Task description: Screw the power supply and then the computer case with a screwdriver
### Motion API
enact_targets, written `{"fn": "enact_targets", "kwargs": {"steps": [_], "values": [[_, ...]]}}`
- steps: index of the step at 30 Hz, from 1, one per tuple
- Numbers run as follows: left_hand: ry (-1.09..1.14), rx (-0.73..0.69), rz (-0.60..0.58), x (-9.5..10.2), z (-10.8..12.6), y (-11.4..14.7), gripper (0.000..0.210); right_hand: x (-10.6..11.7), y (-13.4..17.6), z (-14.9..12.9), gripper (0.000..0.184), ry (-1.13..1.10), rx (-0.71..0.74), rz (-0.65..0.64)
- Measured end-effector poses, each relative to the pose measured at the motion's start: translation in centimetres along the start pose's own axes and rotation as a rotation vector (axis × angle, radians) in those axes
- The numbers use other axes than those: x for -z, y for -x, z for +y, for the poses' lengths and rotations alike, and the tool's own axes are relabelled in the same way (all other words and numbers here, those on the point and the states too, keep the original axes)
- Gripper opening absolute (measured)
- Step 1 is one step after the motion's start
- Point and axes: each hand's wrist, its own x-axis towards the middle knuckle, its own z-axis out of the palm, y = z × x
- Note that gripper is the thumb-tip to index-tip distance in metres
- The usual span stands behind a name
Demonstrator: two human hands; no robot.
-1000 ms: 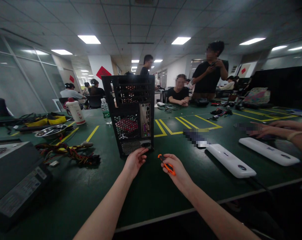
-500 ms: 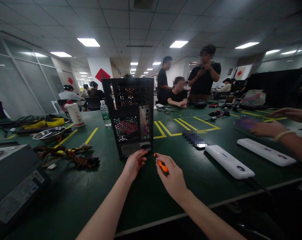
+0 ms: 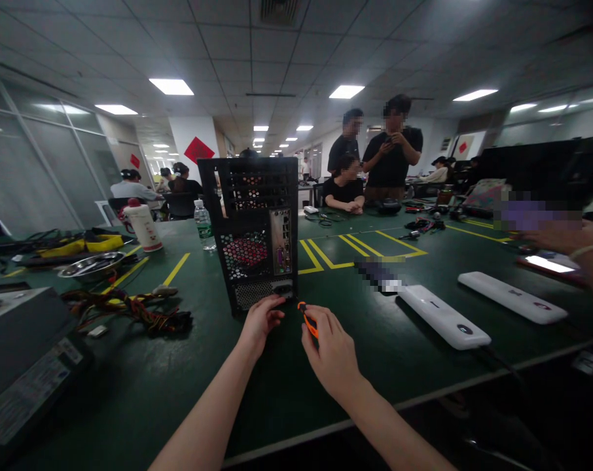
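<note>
The black computer case (image 3: 257, 232) stands upright on the green tabletop (image 3: 296, 373), its perforated rear panel facing you. Your left hand (image 3: 260, 322) rests its curled fingers against the case's bottom edge. Your right hand (image 3: 328, 350), arm extended, grips an orange-handled screwdriver (image 3: 307, 320) just beside that edge.

Both forearms stretched forward; left hand (image 3: 260, 322) fingers curled down, right hand (image 3: 328, 347) fisted, thumb up.

Upright black computer case (image 3: 257, 229) on table; orange-handled tool (image 3: 307, 320), possibly a screwdriver.
</note>
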Motion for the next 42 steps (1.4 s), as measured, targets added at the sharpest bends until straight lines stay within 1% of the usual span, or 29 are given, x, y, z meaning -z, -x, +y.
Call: {"fn": "enact_targets", "kwargs": {"steps": [3, 6, 9, 15, 20, 22, 27, 30, 32, 36, 42], "values": [[0.006, 0.0, -0.013, 0.07, -0.02, -0.05, 0.027, 0.18, 0.04, 0.07, 0.022, 0.065, -0.001, -0.023], [0.008, 0.01, -0.019, 0.16, -0.08, -0.2, 0.026, 0.56, 0.04, 0.41, 0.021, 0.098, -0.09, -0.036], [0.007, 0.016, -0.015, 0.21, -0.09, -0.26, 0.027, 0.88, 0.07, 0.56, 0.023, 0.07, -0.178, -0.049], [0.003, 0.013, -0.012, 0.16, -0.05, -0.14, 0.027, 0.87, 0.23, 0.18, 0.022, 0.043, -0.188, -0.099], [0.003, 0.015, -0.013, 0.21, -0.15, -0.2, 0.027, 0.94, 0.23, 0.49, 0.024, 0.022, -0.251, -0.121], [-0.001, 0.011, -0.024, 0.27, -0.2, -0.26, 0.028, 0.96, 0.19, 0.55, 0.021, 0.014, -0.219, -0.13], [-0.007, -0.001, -0.031, 0.29, -0.24, -0.24, 0.029, 0.74, 0.18, 0.24, 0.017, 0.052, -0.074, -0.153], [0.006, -0.002, -0.036, 0.27, -0.23, -0.18, 0.028, 0.62, 0.2, 0.08, 0.016, 0.099, -0.022, -0.165], [0.011, -0.004, -0.041, 0.28, -0.23, -0.17, 0.027, 0.58, 0.2, 0.06, 0.015, 0.096, -0.013, -0.164], [0.015, 0.002, -0.034, 0.27, -0.2, -0.12, 0.026, 0.57, 0.19, 0.2, 0.013, 0.027, -0.079, -0.127], [0.018, 0.012, -0.032, 0.28, -0.19, -0.22, 0.026, 0.89, 0.25, 0.25, 0.017, -0.069, -0.246, -0.123]]}}
